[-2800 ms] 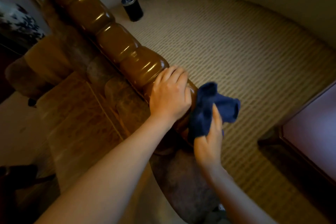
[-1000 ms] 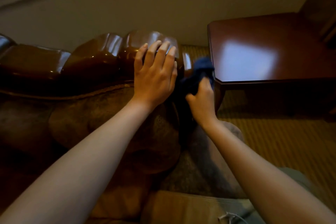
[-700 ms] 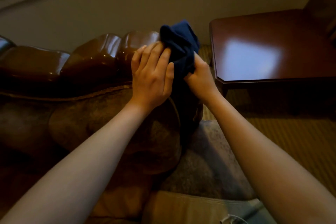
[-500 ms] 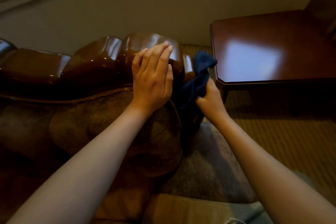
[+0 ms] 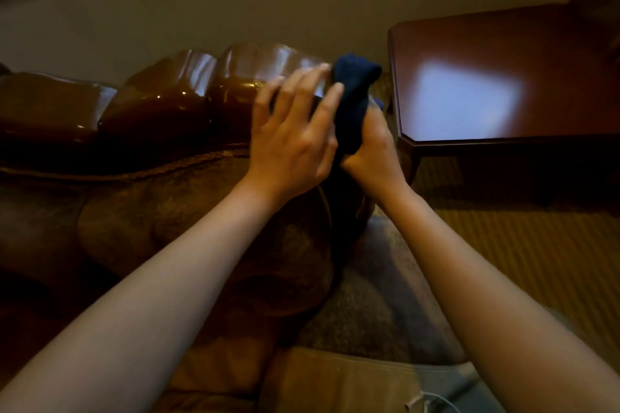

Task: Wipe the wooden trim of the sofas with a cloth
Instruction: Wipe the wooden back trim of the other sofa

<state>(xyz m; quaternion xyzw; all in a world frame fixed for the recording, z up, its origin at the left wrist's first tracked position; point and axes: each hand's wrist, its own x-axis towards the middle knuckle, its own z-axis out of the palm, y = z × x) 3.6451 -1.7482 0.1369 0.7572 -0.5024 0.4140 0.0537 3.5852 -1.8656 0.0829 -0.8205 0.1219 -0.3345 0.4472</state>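
Half a second ago the dark blue cloth (image 5: 355,100) hung lower beside the end of the glossy wooden trim (image 5: 208,84); now the right hand (image 5: 370,147) has carried it up over the rounded end, which suggests the wiping here goes on in short up-and-down strokes. The right hand's fingers are curled round the bunched cloth, which rises above its grip against the trim's end. The left hand (image 5: 295,134), fingers spread and straight, rests on the trim just beside the cloth, near the side table (image 5: 503,43).
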